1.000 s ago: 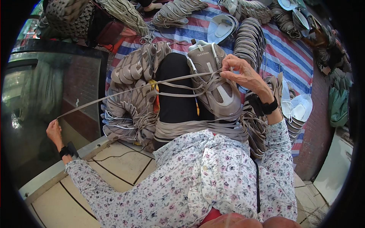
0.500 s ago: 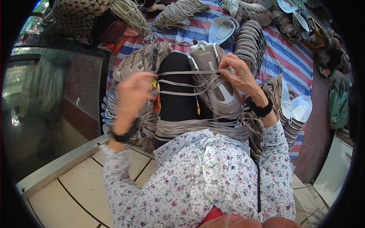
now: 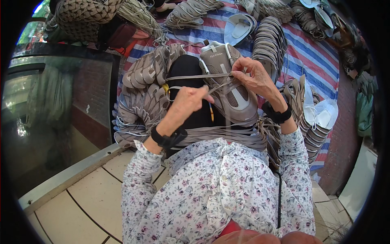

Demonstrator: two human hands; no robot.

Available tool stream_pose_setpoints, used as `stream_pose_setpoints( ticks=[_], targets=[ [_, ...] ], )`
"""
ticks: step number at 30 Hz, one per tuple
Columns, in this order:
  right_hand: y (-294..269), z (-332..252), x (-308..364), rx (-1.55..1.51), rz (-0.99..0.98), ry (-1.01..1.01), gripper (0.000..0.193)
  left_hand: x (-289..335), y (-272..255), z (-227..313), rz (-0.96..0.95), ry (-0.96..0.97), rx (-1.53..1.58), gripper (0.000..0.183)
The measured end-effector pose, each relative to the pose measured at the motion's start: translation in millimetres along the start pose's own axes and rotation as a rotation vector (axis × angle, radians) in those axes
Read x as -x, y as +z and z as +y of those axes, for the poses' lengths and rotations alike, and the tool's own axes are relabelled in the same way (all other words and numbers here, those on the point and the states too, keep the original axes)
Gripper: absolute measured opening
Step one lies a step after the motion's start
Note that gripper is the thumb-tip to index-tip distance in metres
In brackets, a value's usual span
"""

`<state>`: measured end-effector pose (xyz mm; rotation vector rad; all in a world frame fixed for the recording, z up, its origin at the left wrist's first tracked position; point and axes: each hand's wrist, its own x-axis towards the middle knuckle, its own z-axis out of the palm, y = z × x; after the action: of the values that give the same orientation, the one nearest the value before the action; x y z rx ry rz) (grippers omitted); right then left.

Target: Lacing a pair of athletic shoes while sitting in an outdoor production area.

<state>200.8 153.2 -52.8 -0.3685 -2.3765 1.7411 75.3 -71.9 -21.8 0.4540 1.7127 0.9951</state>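
A taupe shoe upper [image 3: 233, 106] with mesh panels and white trim lies on my lap, its toe toward me. A flat taupe shoelace [image 3: 191, 77] stretches leftward from it across my black trouser leg. My right hand [image 3: 255, 79] is closed in a pinch on the lace at the upper's right side. Beside the upper's left edge, over the dark leg, my left hand [image 3: 187, 104] has its fingers drawn together by the lace strands and looks closed on one. The exact grip is partly hidden. A bundle of laces [image 3: 203, 137] lies across my lap.
Stacked shoe uppers [image 3: 136, 110] lie at my left, with more stacks [image 3: 269, 44] beyond and at the right [image 3: 315, 132]. A striped sheet [image 3: 306, 57] lies beneath them. A dark glass-panelled cabinet [image 3: 73, 101] stands left. A green bag [image 3: 365, 112] is at far right.
My left hand has moved right, from the far side of the trouser leg to the upper's left edge. The lower lace strands are drawn in with it. My right hand stays nearly in place.
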Motion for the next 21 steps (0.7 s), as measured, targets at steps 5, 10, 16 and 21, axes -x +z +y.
stream_pose_setpoints(
  ticks=[5,10,16,21],
  targets=[
    [1.9,-2.0,-5.6,-0.021,-0.038,0.047,0.014,-11.4,-17.6,19.4,-0.024,-0.007,0.048,0.040],
    [2.7,-2.9,-6.8,-0.102,-0.043,0.069,0.014,-17.6,-26.5,26.7,-0.062,-0.056,-0.068,0.028],
    [1.2,7.0,-7.9,-0.105,0.002,0.080,0.010,-19.4,-32.4,7.0,-0.111,0.056,-0.080,0.021],
    [-13.7,11.7,-15.6,0.124,0.161,-0.104,0.008,-18.0,-31.1,5.7,-0.038,0.074,-0.028,0.024]
  ],
)
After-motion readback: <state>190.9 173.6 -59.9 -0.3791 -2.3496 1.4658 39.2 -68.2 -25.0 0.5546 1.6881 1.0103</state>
